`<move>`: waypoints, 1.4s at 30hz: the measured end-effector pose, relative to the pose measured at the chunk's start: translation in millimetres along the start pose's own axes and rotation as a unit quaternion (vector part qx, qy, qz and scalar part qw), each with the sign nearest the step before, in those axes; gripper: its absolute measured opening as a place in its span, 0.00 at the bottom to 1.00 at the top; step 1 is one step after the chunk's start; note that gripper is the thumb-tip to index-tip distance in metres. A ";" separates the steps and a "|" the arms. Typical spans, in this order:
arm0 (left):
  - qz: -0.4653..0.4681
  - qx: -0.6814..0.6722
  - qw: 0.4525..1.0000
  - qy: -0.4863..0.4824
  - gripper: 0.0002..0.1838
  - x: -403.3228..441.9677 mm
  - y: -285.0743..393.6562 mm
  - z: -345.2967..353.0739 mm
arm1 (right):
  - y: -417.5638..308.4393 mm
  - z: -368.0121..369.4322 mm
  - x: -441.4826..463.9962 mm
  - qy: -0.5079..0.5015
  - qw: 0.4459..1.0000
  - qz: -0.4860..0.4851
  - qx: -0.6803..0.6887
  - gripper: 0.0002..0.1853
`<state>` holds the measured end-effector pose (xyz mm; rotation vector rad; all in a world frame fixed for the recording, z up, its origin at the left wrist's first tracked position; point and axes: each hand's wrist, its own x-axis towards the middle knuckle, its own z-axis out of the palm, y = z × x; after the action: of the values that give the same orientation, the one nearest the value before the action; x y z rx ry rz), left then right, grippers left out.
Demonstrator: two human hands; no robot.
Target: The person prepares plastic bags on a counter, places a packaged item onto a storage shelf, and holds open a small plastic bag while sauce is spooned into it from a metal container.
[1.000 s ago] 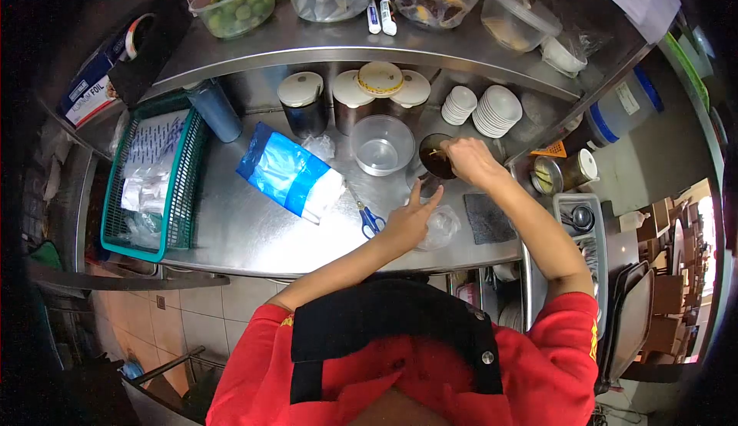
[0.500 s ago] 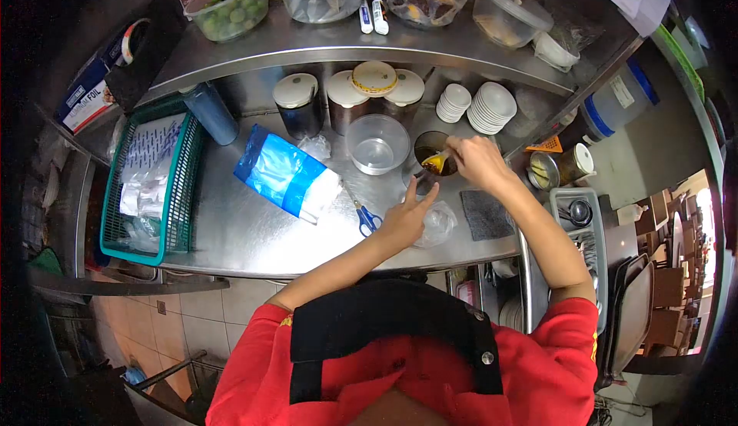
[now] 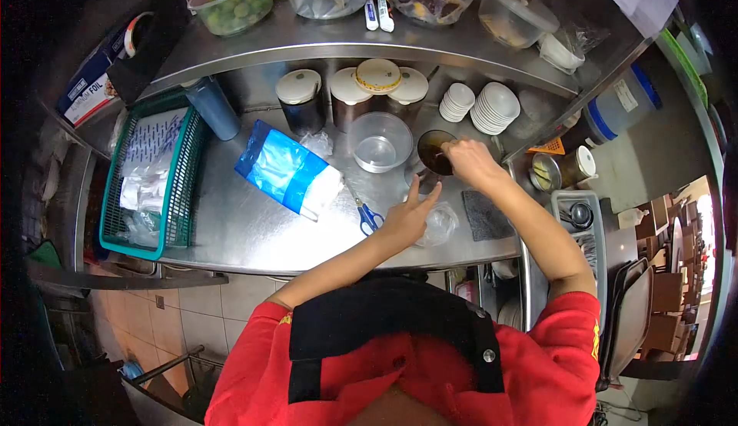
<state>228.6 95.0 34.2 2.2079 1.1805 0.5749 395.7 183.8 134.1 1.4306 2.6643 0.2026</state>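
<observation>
My right hand (image 3: 470, 162) is closed at the rim of a canister (image 3: 436, 149) of dark brown liquid. The spoon it grips is hidden by the fingers and the canister. Low at the canister's near side is my left hand (image 3: 407, 222), with two fingers spread in a V; whether they press on its wall I cannot tell. A crumpled clear plastic bag (image 3: 440, 224) lies beside that hand. To its left are blue-handled scissors (image 3: 370, 217). A clear round plastic tub (image 3: 381, 143) stands left of the canister.
A blue-and-white plastic pack (image 3: 284, 168) lies left of the tub. Lidded canisters (image 3: 300, 103) and stacked white bowls (image 3: 496, 108) line the back. A green basket (image 3: 173, 211) stands left, a grey cloth (image 3: 487, 215) right. Above runs a steel shelf (image 3: 338, 57) with food tubs.
My right hand has dipped the yellow spoon down into the canister, so its yellow bowl no longer shows. My left hand has stayed nearly still. The view has shifted slightly.
</observation>
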 end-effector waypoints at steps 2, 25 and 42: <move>-0.011 0.005 1.000 -0.018 0.46 1.2 1.8 0.3 | -4.0 -8.3 -0.9 -0.052 0.997 0.047 0.023 0.07; -0.054 -0.051 0.995 -0.066 0.43 0.6 0.1 -18.6 | 7.0 1.3 -7.8 0.170 0.955 0.172 0.170 0.09; -0.039 -0.121 0.990 -0.057 0.26 -3.5 -24.0 -12.7 | 14.5 -35.8 -43.7 0.174 0.974 -0.025 0.144 0.12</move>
<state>204.5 106.4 27.6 1.9547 1.0730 0.5238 425.9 152.9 173.3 1.5251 3.1202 0.0662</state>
